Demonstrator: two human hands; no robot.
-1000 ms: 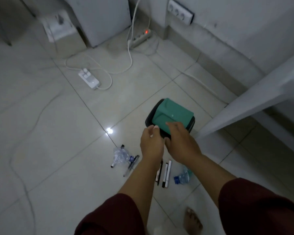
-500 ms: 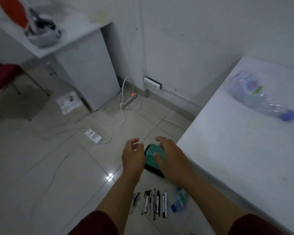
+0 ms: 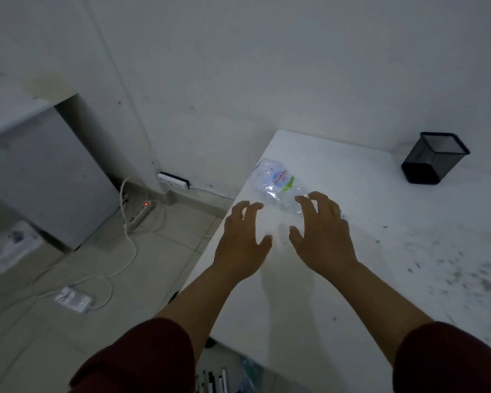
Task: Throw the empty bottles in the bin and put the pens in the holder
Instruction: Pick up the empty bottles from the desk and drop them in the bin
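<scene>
At nine o'clock we see a grey cabinet (image 3: 40, 177) against the wall, and below it, toward seven o'clock, a white power adapter (image 3: 73, 298) with its cable looping over the tiled floor. A power strip (image 3: 142, 212) with a red light lies at about ten o'clock, under a wall socket (image 3: 173, 180). Our left hand (image 3: 243, 241) hovers over the near edge of the white table (image 3: 380, 251), fingers spread and curled, holding nothing. At twelve o'clock a crumpled clear bottle (image 3: 278, 184) lies on its side on the table, just beyond both hands. Our right hand (image 3: 322, 236) is likewise spread and empty, its fingertips (image 3: 302, 201) right at the bottle; we cannot tell whether they touch it. At six o'clock, pens (image 3: 216, 380) lie on the floor under the table edge. At two o'clock a black mesh holder (image 3: 434, 158) stands on the table, well apart from the hands.
</scene>
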